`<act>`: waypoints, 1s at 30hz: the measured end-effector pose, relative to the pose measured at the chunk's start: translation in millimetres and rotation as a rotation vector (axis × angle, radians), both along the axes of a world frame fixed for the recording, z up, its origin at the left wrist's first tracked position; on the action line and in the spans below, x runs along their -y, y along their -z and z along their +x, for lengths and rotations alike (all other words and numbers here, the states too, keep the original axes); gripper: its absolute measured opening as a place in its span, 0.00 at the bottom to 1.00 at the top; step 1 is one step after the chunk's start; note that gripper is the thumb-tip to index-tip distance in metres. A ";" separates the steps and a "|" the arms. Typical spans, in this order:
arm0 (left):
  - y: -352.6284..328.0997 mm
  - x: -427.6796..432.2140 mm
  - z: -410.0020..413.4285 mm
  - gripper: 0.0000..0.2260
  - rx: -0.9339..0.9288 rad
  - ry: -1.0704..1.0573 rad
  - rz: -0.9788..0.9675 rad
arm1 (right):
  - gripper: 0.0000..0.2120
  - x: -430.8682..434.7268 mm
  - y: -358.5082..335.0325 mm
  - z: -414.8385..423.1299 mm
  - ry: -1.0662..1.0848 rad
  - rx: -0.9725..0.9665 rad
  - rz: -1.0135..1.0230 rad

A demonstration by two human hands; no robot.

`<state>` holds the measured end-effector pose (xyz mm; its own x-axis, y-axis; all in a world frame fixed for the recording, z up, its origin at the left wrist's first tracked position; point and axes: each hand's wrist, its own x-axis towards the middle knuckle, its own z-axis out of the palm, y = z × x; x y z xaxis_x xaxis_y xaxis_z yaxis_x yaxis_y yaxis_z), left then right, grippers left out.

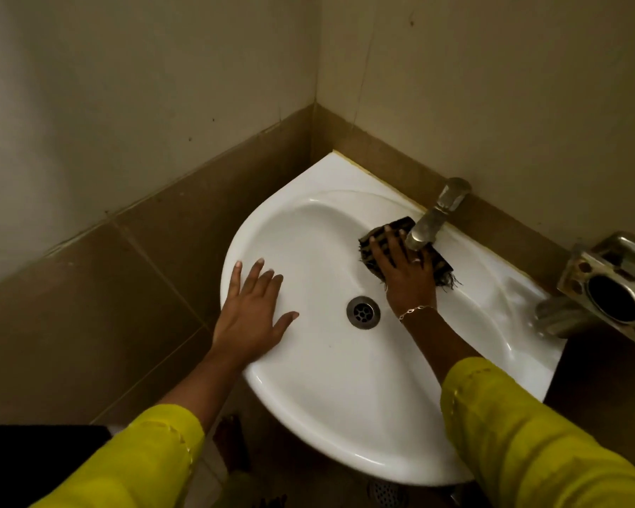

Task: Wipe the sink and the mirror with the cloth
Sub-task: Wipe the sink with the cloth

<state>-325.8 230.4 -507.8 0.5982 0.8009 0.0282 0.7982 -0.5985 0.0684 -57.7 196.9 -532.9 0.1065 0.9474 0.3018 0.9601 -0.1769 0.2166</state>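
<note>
Cloth (396,228) pressed flat under right hand (406,275) at far right of sink (327,379), just below tap (433,218).
Keep those fingers straight and flat rather than gripping, sweep round the tap base, then down toward drain (363,312); brace with left hand (252,313), open and spread on left rim. Dark, striped, frayed at edges, folded small against glossy white basin. Mirror out of view.

The person is wearing yellow sleeves, the left sleeve (136,460) at seven o'clock and the right sleeve (528,434) at five. The right hand (406,278) is wearing a ring (415,259) and a thin chain bracelet (417,310).
</note>
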 end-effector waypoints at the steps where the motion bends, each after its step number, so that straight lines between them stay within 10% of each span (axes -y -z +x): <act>1: 0.1 0.4 0.0 0.30 0.017 -0.017 0.011 | 0.41 -9.0 -2.6 -4.7 0.010 0.010 -0.043; 19: 3.2 1.1 -1.8 0.34 0.511 -0.303 -0.005 | 0.32 -135.4 8.2 -76.3 -0.122 -0.034 -0.038; 30: 3.8 1.4 -4.3 0.36 0.639 -0.306 -0.061 | 0.30 -131.7 8.6 -141.6 -0.362 -0.807 0.136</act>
